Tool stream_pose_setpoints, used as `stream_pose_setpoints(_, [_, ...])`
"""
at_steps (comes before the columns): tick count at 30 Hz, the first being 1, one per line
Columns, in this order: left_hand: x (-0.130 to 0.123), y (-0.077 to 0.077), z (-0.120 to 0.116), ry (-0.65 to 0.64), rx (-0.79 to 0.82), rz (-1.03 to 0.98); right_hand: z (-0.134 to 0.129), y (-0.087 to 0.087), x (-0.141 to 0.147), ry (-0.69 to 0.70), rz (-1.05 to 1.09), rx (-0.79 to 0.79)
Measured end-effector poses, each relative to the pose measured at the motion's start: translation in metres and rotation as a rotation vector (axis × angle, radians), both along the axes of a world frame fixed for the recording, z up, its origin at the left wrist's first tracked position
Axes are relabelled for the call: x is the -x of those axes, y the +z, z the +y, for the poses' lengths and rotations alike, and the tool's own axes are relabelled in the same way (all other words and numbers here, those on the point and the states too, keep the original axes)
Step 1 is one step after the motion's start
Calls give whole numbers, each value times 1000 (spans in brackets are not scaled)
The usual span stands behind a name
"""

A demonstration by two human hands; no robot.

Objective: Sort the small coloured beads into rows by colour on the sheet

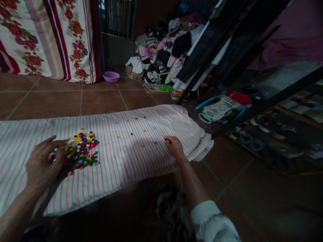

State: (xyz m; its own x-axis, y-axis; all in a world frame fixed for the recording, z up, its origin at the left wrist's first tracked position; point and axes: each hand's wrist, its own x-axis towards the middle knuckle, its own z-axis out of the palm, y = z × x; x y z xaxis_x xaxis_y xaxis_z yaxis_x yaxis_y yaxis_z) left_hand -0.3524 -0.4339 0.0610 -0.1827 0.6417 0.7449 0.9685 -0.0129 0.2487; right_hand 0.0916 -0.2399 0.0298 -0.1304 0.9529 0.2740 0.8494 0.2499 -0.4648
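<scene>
A striped cloth (pixel 108 178) covers a long low surface. On its left part lies a pile of small coloured cubes (pixel 84 148). My left hand (pixel 46 159) is over the left edge of this pile, fingers apart, with nothing visibly held. Several single pieces lie spaced out on the middle of the cloth, among them a red one (pixel 136 118), an orange one (pixel 144 130), a blue one (pixel 154 127) and a green one (pixel 117 136). My right hand (pixel 173 145) is just right of these, fingertips pinched together; what they hold is too small to name.
Beyond the cloth, a purple basin (pixel 111 77) stands on the tiled floor by a floral curtain (pixel 78 43). Clothes are heaped (pixel 164 50) at the back. A dark slanted frame, a toy-like panel (pixel 222 107) and shoe shelves (pixel 280 134) are at the right.
</scene>
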Motion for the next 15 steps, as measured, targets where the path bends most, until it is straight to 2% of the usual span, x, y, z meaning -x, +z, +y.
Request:
stream_pose_setpoints(7, [0, 0, 0, 8, -8, 1, 3, -1, -4, -34, 44, 36])
stream_pose_setpoints(15, [2, -2, 1, 26, 3, -8, 5, 2, -4, -121, 152, -10])
